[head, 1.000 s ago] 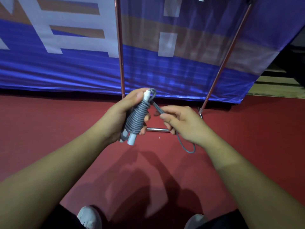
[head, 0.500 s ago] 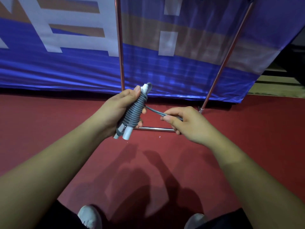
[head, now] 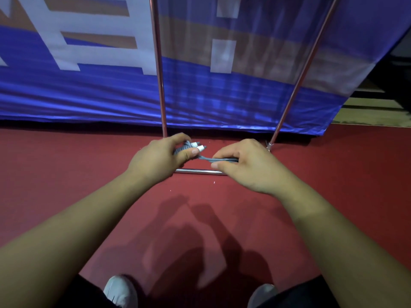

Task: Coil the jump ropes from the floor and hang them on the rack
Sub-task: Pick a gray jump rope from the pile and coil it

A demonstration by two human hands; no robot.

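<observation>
Jump rope (head: 189,150) first: it sits at 12 o'clock in my view, held in the air above the red floor (head: 66,174). Most of it is wound into a tight grey bundle with its two white handle ends (head: 200,148) poking out toward 2 o'clock. My left hand (head: 160,158) is curled round that bundle, thumb pressed across the wraps. At 3 o'clock of it my right hand (head: 246,165) pinches the doubled grey tail (head: 213,160), which runs taut between the two hands.

My worry is the tail. It looks slick and thin, and I judge that if the pinch slips while it is under tension, the last wraps will spring loose and the coil will open. The handle ends look only partly buried, so a slack left grip could let them slide out of the bundle. Pulling too hard toward 3 o'clock could also drag the wraps off the end.

Around me, the rack's base bar (head: 198,171) lies on the floor just under the hands. One upright pole (head: 159,63) rises at 12 o'clock and a slanted one (head: 307,63) at 2 o'clock. The top of the rack is out of view, so I cannot tell where the rope would hang. A blue banner (head: 222,96) hangs behind the poles. My shoes (head: 120,290) show at 6 o'clock, and I judge the base bar a trip risk if I step in.
</observation>
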